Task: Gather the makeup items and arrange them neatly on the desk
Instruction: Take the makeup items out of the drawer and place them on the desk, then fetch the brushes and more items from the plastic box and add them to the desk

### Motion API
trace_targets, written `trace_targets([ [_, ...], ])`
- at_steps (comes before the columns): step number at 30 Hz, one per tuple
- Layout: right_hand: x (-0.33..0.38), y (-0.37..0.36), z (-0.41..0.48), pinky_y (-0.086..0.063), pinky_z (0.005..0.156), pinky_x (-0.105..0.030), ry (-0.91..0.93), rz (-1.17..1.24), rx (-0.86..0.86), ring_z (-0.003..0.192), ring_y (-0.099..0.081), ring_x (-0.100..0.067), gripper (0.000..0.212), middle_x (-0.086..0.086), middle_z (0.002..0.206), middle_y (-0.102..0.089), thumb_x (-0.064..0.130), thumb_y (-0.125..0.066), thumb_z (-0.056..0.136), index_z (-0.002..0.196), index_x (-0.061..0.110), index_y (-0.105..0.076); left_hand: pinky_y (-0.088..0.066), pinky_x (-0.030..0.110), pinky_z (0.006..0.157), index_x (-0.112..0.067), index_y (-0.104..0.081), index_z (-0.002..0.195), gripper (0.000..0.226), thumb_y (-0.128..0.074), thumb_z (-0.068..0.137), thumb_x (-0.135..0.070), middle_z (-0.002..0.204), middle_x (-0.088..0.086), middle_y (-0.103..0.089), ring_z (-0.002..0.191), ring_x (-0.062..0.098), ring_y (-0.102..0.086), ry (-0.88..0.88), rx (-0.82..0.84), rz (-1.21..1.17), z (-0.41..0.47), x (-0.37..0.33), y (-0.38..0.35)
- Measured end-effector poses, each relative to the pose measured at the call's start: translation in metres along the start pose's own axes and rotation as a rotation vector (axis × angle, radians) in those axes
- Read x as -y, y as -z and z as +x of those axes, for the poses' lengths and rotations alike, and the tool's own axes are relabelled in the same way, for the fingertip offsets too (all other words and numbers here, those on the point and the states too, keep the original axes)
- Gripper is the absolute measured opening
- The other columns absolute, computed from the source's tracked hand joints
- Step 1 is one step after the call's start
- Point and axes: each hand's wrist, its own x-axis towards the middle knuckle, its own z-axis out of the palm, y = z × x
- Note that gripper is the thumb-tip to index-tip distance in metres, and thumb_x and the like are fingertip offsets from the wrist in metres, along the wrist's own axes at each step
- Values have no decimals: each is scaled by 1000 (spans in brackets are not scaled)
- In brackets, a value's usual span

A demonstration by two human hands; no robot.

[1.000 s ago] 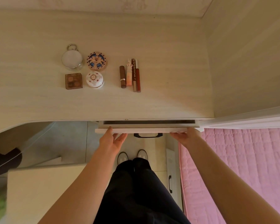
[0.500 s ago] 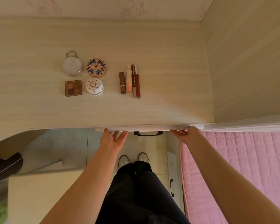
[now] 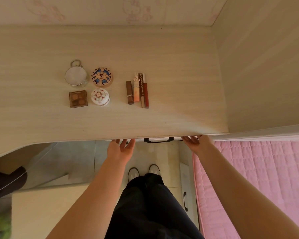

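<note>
Fingers of the left hand (image 3: 120, 149) are straight and spread, tips at the front edge of the desk (image 3: 162, 54), gripping nothing; the right hand (image 3: 195, 143) is likewise flat, tips at the same edge, across the black handle (image 3: 156, 140); the makeup lies well beyond both on the desktop; lipstick (image 3: 129, 92), pink tube (image 3: 136, 89), brown tube (image 3: 141, 90) and red gloss (image 3: 146, 91) lie side by side; left of them, apart, round mirror (image 3: 75, 77), patterned compact (image 3: 101, 77), eyeshadow palette (image 3: 78, 98) and white compact (image 3: 100, 97) form a square.
</note>
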Motion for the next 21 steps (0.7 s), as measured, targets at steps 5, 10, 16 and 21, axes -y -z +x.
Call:
trace_targets([
  [5, -4, 13, -6, -47, 80, -42, 65, -232, 0, 79, -58, -26, 25, -11, 94, -58, 6, -31, 99, 116, 11, -48, -52, 43, 88, -5, -47, 129, 34, -42, 102, -24, 124, 16, -58, 108, 36, -61, -48, 5, 147, -9, 1, 9],
  [10, -17, 31, -19, -50, 92, -48, 300, -648, 38, 94, -59, -27, 33, -10, 100, -62, 4, -42, 94, 125, 10, -55, -51, 39, 82, -4, -47, 130, 31, -44, 100, -12, 123, 15, -61, 107, 33, -62, -124, 41, 443, -18, 1, 17],
  [16, -53, 56, -50, -45, 74, -30, 553, -1127, 60, 86, -55, -17, 35, -6, 111, -64, 20, -44, 91, 125, 17, -55, -52, 33, 78, -9, -51, 126, 28, -45, 99, -16, 112, 8, -64, 100, 25, -63, -185, 132, 797, -31, 1, 26],
  [21, -94, 73, -86, -39, 92, -29, 726, -1330, 20, 120, -49, -26, 38, -5, 135, -48, 16, -42, 97, 133, 8, -49, -45, 28, 84, -16, -60, 117, 27, -49, 93, -13, 117, 4, -65, 106, 19, -60, -615, 271, 1532, -32, -3, 48],
])
